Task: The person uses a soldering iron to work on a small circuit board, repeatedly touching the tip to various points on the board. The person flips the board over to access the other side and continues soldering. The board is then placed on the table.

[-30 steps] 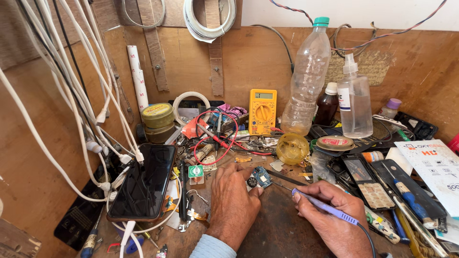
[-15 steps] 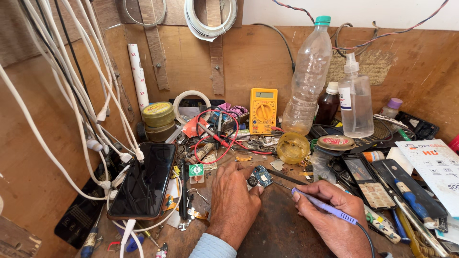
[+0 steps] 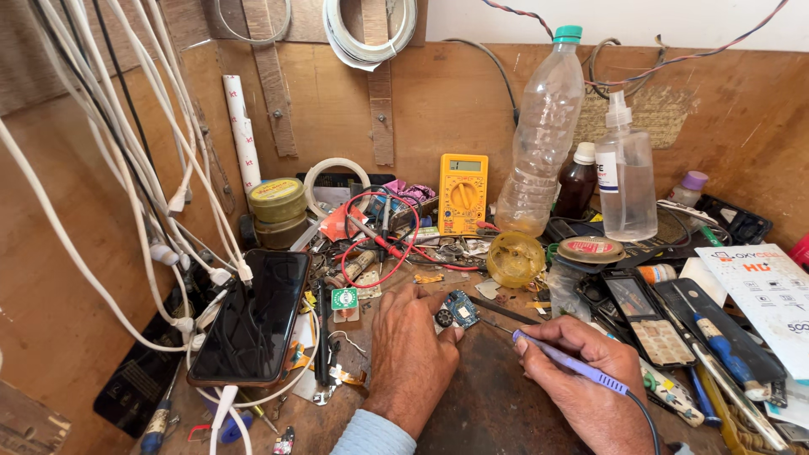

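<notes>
In the head view, your left hand [image 3: 410, 354] lies palm down on the near middle of the bench [image 3: 489, 404], fingers together, its fingertips pinching the near edge of a small blue board [image 3: 461, 308] and pressing it to the wood. The board sits flat just beyond your knuckles, with a small black round part touching its left side.

Your right hand [image 3: 590, 379] is to the right, fingers closed around a purple iron [image 3: 566, 362]. The iron slants up and left; its thin dark tip [image 3: 497, 310] reaches toward the board's right edge, and you cannot tell whether it touches. A dark cord runs from the iron's near end past your wrist.

To the left, a black phone [image 3: 253, 316] lies screen up, white cables [image 3: 126, 194] hanging and looping over it. Farther back stand a green-lidded tin [image 3: 277, 200], a ring of white tape [image 3: 335, 179] and a yellow meter [image 3: 463, 192] leaning at the back wall, its red lead [image 3: 375, 238] curling over the clutter in front.

Right of the meter stands a tall clear bottle [image 3: 543, 126] with a green cap, then a brown bottle [image 3: 579, 179] and a clear spray bottle [image 3: 625, 173]. A yellow round tub [image 3: 516, 259] sits near the tall bottle's foot. On the far right lie a keypad part [image 3: 649, 316], blue-handled drivers [image 3: 725, 350] and a white card [image 3: 771, 291].
</notes>
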Demonstrator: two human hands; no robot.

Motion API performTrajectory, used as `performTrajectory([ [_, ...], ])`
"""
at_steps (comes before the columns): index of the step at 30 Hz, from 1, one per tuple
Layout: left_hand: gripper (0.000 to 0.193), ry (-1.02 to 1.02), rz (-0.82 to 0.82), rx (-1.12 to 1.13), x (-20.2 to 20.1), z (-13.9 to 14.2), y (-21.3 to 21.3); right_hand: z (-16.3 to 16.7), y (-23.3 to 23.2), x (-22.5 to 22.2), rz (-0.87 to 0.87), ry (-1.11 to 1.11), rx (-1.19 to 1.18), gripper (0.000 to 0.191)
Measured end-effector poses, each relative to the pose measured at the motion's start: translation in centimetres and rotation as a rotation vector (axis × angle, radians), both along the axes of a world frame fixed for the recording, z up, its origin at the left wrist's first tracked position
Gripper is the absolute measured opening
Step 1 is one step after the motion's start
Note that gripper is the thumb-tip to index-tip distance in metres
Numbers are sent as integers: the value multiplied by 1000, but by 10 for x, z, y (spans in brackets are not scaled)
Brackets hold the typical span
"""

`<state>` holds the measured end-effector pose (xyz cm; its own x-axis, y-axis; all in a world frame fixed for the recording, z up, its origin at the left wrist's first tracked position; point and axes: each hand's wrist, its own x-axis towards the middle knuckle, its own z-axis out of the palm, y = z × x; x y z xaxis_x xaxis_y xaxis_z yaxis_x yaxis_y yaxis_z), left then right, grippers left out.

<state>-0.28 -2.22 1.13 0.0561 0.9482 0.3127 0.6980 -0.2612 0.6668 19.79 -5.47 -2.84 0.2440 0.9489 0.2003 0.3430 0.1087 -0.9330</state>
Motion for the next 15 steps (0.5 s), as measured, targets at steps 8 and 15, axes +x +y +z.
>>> performTrajectory([
  [8, 51, -2, 3, 21, -1, -1, 0, 0, 0, 0, 3, 10, -18, 18],
  [15, 52, -2, -1, 33, -1, 0, 0, 1, -1, -2, -20, 24, -13, 18],
])
